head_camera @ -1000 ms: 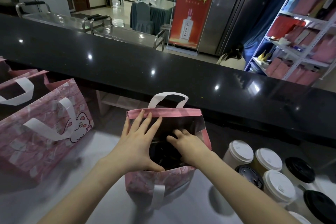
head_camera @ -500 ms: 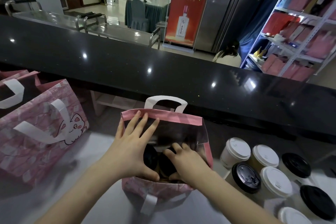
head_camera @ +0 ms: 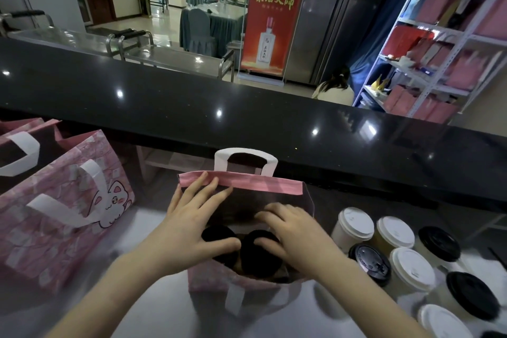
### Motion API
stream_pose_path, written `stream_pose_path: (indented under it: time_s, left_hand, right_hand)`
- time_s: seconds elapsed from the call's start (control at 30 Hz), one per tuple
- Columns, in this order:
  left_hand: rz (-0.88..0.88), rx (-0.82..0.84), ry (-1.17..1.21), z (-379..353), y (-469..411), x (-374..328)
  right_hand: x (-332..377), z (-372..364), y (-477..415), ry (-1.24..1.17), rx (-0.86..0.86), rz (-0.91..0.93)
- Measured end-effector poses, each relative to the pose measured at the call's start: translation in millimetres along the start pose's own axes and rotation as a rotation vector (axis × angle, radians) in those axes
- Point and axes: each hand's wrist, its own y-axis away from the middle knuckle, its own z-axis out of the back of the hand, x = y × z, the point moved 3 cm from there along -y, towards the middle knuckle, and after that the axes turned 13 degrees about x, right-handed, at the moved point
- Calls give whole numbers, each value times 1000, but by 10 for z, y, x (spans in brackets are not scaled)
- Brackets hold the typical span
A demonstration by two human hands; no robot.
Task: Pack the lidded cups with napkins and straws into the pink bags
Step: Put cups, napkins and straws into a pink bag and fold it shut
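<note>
On the counter (head_camera: 153, 310), a pink bag (head_camera: 247, 182) with two black-lidded cups (head_camera: 259, 262) inside.

1. Centre pink bag (head_camera: 208, 285): stands upright on the pale counter, mouth open. The far white handle stands up and the near one hangs down the front.
2. Left black-lidded cup (head_camera: 219, 232) and right black-lidded cup (head_camera: 258, 263): upright inside that bag, side by side, lids touching.
3. Loose cups just right of the bag: 4 white-lidded cups (head_camera: 355, 223) and 3 black-lidded cups (head_camera: 370, 262), upright and tightly clustered.
4. Cat-print pink bag (head_camera: 63, 228): at left, white handles, leaning.
5. Third pink bag (head_camera: 16, 132): behind it, partly out of frame.
</note>
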Motion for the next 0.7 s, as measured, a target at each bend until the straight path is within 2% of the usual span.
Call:
stream_pose_path:
  time_s: [0.07, 0.2, 0.27, 0.33, 0.47, 0.6, 0.7]
  left_hand:
    - [-43, -1, 23, 3, 67, 6]
    - [-150, 6, 28, -65, 172, 0]
    - [-208, -47, 45, -109, 186, -12]
    - [-240, -152, 52, -149, 165, -17]
    - [-193, -282, 113, -177, 50, -65]
    - [-154, -318, 140, -176, -14, -168]
    - [-149, -363, 179, -133, 30, -228]
  right_hand:
    - [-84, 149, 146, 26, -93, -5]
    - [-336, 161, 499, 5, 34, -92]
    - [-379, 140, 609, 43, -32, -80]
    - [-413, 78, 621, 117, -179, -99]
    - [-480, 13, 488, 135, -373, -214]
    - [-549, 13, 439, 81, -368, -289]
    - [-522, 52, 509, 54, -358, -237]
